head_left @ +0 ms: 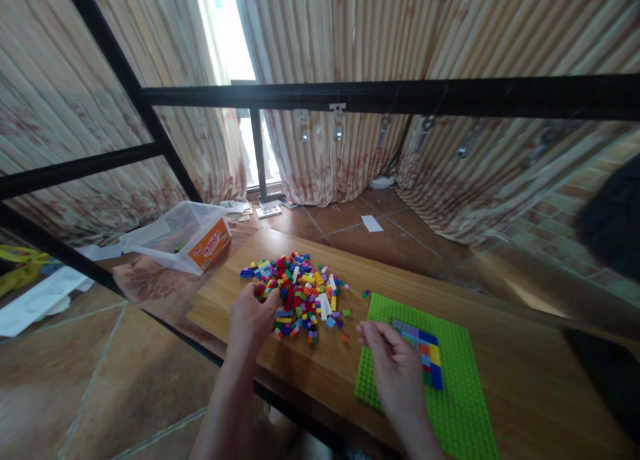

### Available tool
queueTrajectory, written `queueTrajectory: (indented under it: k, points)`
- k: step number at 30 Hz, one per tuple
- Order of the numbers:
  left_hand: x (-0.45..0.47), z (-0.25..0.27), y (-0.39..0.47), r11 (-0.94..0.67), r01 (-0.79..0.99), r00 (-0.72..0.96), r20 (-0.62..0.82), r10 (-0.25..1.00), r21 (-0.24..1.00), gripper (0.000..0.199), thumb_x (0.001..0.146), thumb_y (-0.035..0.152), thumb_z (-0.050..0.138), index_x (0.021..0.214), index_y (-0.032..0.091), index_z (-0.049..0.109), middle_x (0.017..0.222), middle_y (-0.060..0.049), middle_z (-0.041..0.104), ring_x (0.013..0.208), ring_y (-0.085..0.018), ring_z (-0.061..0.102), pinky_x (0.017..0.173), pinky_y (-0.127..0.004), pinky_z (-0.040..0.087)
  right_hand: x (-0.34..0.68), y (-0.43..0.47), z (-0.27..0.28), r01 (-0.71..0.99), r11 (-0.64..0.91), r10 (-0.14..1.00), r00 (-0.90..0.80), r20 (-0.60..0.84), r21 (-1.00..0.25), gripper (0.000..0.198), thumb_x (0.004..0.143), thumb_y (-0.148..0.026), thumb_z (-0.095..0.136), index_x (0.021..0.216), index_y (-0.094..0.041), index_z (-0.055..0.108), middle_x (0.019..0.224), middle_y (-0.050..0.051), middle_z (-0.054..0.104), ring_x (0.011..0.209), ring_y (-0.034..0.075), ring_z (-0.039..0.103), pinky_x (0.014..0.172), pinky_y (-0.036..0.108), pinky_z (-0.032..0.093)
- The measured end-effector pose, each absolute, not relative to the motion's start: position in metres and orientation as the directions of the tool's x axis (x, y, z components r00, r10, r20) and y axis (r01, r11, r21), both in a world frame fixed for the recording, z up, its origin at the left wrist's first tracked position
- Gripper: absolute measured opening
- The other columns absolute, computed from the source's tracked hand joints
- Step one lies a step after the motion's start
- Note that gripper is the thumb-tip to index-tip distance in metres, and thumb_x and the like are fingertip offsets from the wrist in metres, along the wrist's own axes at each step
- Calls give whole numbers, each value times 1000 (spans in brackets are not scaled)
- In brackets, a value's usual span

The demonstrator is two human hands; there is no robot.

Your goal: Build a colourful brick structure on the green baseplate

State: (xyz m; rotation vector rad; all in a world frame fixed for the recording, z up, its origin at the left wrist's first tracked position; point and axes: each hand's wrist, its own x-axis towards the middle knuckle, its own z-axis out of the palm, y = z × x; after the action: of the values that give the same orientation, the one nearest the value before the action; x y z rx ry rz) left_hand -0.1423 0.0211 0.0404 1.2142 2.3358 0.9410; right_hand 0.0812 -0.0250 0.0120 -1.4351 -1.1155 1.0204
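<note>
A heap of small coloured toy bricks (305, 293) lies loose on the wooden bench top. At the heap's left side is my left hand (253, 317), its thumb and fingers apart and close to the bricks; no brick shows clearly between them. My right hand (395, 367) is over the left part of the green baseplate (463, 393), its thumb and fingertips pinched together. Whatever the pinch may hold is too small to make out. Beside that hand, a patch of blue, yellow, orange and grey bricks (434, 357) sits on the baseplate, partly hidden behind the hand.
Beyond the bench's left end stands a clear plastic box (183, 237) with an orange label. A black metal rail (380, 97) crosses ahead, in front of striped curtains (345, 40). A dark flat object (600, 373) lies at the right. White paper (371, 223) is on the tiled floor.
</note>
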Motion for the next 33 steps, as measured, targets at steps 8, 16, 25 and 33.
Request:
queueTrajectory:
  k: [8,16,25,33]
  points:
    - [-122,45,20,170,-214,-368,-240,898,962,34,61,36,74,85,14,63,67,1,64,57,-11,57,58,-22,45,81,-24,11,92,-33,976,217,-12,-995,36,83,-51,58,91,-17,70,90,7,71,78,19,63,74,32,49]
    - [-65,50,6,482,-413,241,-418,876,772,29,76,41,64,85,14,65,71,-4,66,56,-10,57,54,-20,44,83,-20,20,-64,24,969,245,8,-998,39,83,-47,58,110,-19,66,103,9,70,80,18,65,69,32,52]
    - [-33,39,6,399,-319,192,-354,915,860,44,76,58,60,72,14,57,60,0,58,52,-9,51,52,-21,39,86,-19,26,-141,16,990,143,-4,-990,37,77,-40,65,109,-21,67,97,6,70,76,16,63,67,30,53]
    - [-15,33,2,73,4,14,-73,997,997,37,86,55,48,80,18,52,74,2,52,67,-12,49,63,-24,42,85,-23,22,-38,76,971,229,65,-996,37,80,-42,63,112,-23,66,109,7,67,89,18,63,79,35,53]
